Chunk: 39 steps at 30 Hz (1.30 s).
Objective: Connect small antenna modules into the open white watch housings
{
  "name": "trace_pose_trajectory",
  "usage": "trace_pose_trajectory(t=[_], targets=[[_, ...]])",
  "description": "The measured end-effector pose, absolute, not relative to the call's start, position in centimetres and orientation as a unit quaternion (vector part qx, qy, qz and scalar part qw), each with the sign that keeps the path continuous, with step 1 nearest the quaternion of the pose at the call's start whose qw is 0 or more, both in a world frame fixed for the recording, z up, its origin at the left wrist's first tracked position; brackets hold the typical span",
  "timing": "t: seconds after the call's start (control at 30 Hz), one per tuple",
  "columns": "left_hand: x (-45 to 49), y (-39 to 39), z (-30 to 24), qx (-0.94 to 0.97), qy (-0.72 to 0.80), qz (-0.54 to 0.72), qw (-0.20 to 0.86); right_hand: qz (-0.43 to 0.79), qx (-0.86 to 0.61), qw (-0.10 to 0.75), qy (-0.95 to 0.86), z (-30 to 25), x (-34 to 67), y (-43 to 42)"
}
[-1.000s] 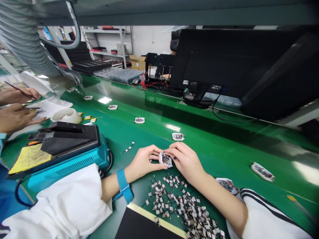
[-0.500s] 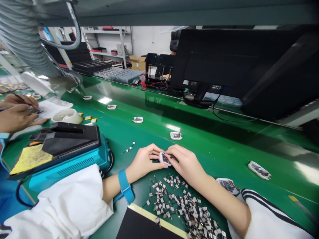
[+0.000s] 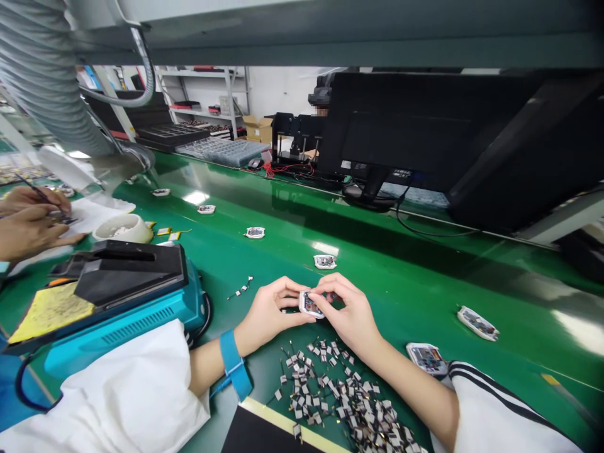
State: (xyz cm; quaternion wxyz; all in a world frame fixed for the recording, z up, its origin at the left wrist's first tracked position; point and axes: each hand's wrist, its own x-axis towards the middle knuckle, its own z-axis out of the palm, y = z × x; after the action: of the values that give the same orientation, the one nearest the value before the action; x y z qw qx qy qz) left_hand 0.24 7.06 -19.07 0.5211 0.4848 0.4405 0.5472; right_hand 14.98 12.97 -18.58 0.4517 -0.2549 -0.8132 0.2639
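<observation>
My left hand [image 3: 268, 311] grips a small white device housing [image 3: 309, 306] by its left side and lower edge. A circuit board with tiny parts shows inside the housing. Over its right part, my right hand [image 3: 352, 318] has its thumb and fingers pinched together against the board. Whatever those fingertips hold, if anything, is hidden. Below both hands lies a loose pile of small metal-cased components [image 3: 363, 402] with short leads. Another open housing [image 3: 427, 360] rests beside my right forearm. A short string of the small components [image 3: 240, 288] lies left of my hands.
Several similar housings [image 3: 255, 233] sit spaced along the green bench [image 3: 396, 283]. A teal soldering station [image 3: 127, 327] with a yellow sponge [image 3: 51, 311] stands at left. Beyond it are a white bowl [image 3: 123, 229] and a co-worker's hands [image 3: 35, 217]. Monitors [image 3: 401, 126] line the back.
The view has tilted up and turned slightly right. The housing stays between my hands, its board now more exposed as my right fingers have shifted a little on it.
</observation>
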Motion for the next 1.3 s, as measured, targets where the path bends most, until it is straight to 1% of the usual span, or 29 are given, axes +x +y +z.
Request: trace_pose_trajectory(t=[0.23,0.5,0.63,0.7,0.87,0.93,1.13,1.3], targets=[[0.5,6.9,-18.9,0.464,0.448,0.557,0.523,0.264,-0.227,0.456,-0.819,-18.8,14.7,13.2],[0.4,7.0,-18.9,0.473,0.444,0.547,0.529,0.159,-0.16,0.423,-0.877,-18.4,15.4,13.6],[0.4,7.0,-18.9,0.468,0.446,0.55,0.529,0.177,-0.168,0.429,-0.87,-18.6,15.4,13.6],[0.3,7.0,-18.9,0.467,0.452,0.547,0.528,0.187,-0.18,0.41,-0.875,-18.6,15.5,13.5],[0.3,7.2,-18.9,0.446,0.479,0.545,0.523,0.135,-0.195,0.327,-0.915,-18.3,15.8,13.7],[0.4,7.3,-18.9,0.437,0.489,0.544,0.523,0.136,-0.194,0.304,-0.923,-18.2,15.9,13.9],[0.3,7.3,-19.0,0.45,0.488,0.516,0.541,0.201,-0.224,0.302,-0.904,-18.0,15.8,14.5],[0.3,7.2,-19.1,0.465,0.489,0.498,0.544,0.194,-0.24,0.278,-0.91,-17.3,15.8,14.5]])
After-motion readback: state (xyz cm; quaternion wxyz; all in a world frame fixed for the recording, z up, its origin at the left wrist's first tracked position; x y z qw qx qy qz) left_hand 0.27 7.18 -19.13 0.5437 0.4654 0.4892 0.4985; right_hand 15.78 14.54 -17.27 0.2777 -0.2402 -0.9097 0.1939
